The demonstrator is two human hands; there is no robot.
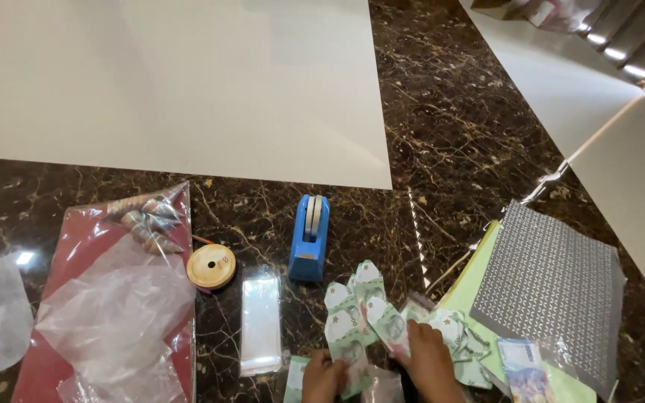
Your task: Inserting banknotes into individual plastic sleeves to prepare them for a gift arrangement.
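At the near edge of the dark marble floor point(472, 127), the left hand point(322, 377) and right hand point(431, 362) were both closed on folded green banknotes point(360, 317), holding them fanned upright like a small bouquet; by my reckoning several notes were already folded and gathered, while a loose heap of folded notes point(460, 336) beside the right hand was not yet taken up. Both wrists came in low from the bottom, fingers curled, knuckles up. Just left lay a clear plastic sleeve point(260, 322), unused. Further out stood a blue tape dispenser point(309, 239) and a ribbon spool point(211, 266), with patterned grey paper point(554, 287) to the right. Beyond them lay a large white board point(173, 82).
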